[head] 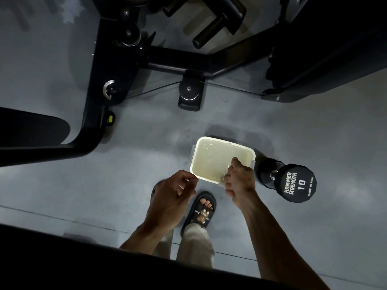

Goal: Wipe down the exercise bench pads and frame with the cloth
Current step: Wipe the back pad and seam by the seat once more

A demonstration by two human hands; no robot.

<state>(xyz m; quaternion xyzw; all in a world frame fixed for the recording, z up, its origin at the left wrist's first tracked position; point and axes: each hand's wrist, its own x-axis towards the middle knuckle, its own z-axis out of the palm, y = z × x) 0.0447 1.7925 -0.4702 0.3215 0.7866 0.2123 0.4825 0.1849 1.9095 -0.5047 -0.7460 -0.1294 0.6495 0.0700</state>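
The cloth is not clearly visible; it is probably bunched inside the right hand (238, 181), whose fingers are curled closed over the near right corner of the tub (223, 160) of cloudy water on the floor (62, 185). What that hand grips cannot be confirmed. The left hand (176, 195) hovers beside the tub's near left corner, fingers loosely curled, holding nothing visible. A wet cloth will be soft, limp, heavy with water and prone to dripping; gather it in a full fist and wring before use. The bench pad (31, 130) and frame (109, 59) are dark, cropped and low in detail. A dumbbell (289, 181) lies beside the tub.
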